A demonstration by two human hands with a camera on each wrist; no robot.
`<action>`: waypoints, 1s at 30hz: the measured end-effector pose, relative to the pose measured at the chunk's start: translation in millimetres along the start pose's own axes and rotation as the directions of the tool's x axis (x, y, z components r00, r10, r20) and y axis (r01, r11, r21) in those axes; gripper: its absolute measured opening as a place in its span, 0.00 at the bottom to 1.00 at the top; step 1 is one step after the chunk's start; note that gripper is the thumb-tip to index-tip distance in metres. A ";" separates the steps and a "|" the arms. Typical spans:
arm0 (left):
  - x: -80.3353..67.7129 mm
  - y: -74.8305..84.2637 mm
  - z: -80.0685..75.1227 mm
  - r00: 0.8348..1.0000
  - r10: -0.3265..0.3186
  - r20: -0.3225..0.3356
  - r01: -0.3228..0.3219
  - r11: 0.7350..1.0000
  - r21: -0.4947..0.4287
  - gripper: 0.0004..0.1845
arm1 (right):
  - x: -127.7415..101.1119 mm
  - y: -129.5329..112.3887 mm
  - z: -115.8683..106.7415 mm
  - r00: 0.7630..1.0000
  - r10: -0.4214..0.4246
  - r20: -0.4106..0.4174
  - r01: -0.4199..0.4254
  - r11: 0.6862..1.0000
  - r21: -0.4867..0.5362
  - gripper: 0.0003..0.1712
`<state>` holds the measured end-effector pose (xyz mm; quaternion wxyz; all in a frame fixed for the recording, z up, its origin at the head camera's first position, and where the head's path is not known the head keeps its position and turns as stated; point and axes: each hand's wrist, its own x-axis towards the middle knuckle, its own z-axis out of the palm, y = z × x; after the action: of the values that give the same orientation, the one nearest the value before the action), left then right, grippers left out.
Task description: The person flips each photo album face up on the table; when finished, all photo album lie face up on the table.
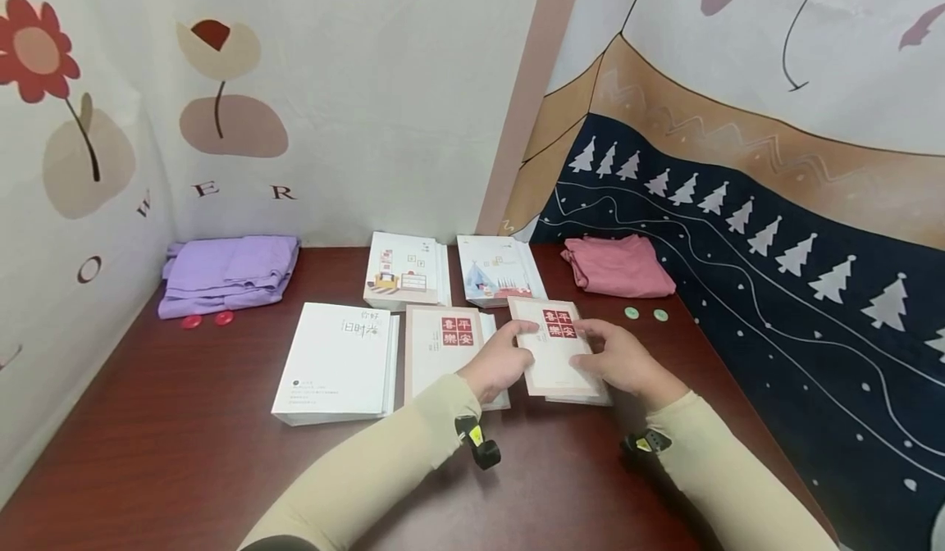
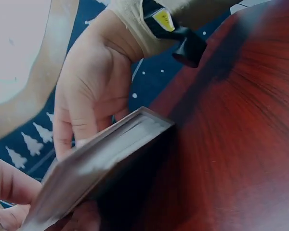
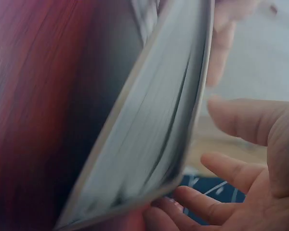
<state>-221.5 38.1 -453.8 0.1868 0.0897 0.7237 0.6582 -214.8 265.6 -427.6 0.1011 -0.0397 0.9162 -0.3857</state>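
Note:
Both hands hold a book (image 1: pixel 557 362) with a pale cover and a block of red character squares, right of the middle of the table. My left hand (image 1: pixel 502 362) grips its left edge, thumb on the cover. At the opposite edge, my right hand (image 1: pixel 623 361) has its thumb on the cover and its fingers along the side. The left wrist view shows the book (image 2: pixel 103 156) tilted over the table. Page edges of the book (image 3: pixel 149 125) face the right wrist camera. A similar book (image 1: pixel 435 371) with red squares lies just left, partly hidden by the left forearm.
A white book (image 1: pixel 332 362) lies further left. Two illustrated books (image 1: pixel 404 268) (image 1: pixel 498 268) lie behind. A folded purple cloth (image 1: pixel 229 276) with two red discs (image 1: pixel 192 321) is at back left; a folded pink cloth (image 1: pixel 620 266) with two green discs (image 1: pixel 660 315) is at back right. Printed curtains border the table.

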 end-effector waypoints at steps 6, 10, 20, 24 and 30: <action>-10.5 23.2 -2.6 0.995 0.097 -0.005 -0.097 0.993 -0.070 0.42 | -12.6 -24.1 2.5 0.990 -0.139 0.005 0.137 0.982 0.130 0.38; -12.3 27.1 -3.8 0.984 0.168 0.055 -0.161 0.980 -0.114 0.42 | -23.3 -37.2 0.7 0.988 -0.132 0.080 0.086 0.900 0.427 0.40; -8.7 7.1 2.9 0.938 0.235 0.253 -0.234 0.972 -0.036 0.41 | -33.7 -43.8 -9.6 0.993 -0.113 0.019 0.095 0.905 0.414 0.61; -4.9 1.9 3.0 0.962 0.173 0.210 -0.185 0.982 0.040 0.42 | -34.0 -37.3 -17.5 0.997 -0.079 -0.023 0.081 0.992 0.093 0.54; -1.5 -4.6 3.1 0.989 0.081 0.126 -0.100 0.984 0.147 0.41 | -31.7 -19.5 -21.5 1.000 -0.022 -0.014 0.020 0.987 -0.160 0.35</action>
<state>-218.3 39.8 -458.3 0.1923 0.1759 0.7547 0.6020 -188.5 271.7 -394.0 0.0861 -0.0542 0.9445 -0.3124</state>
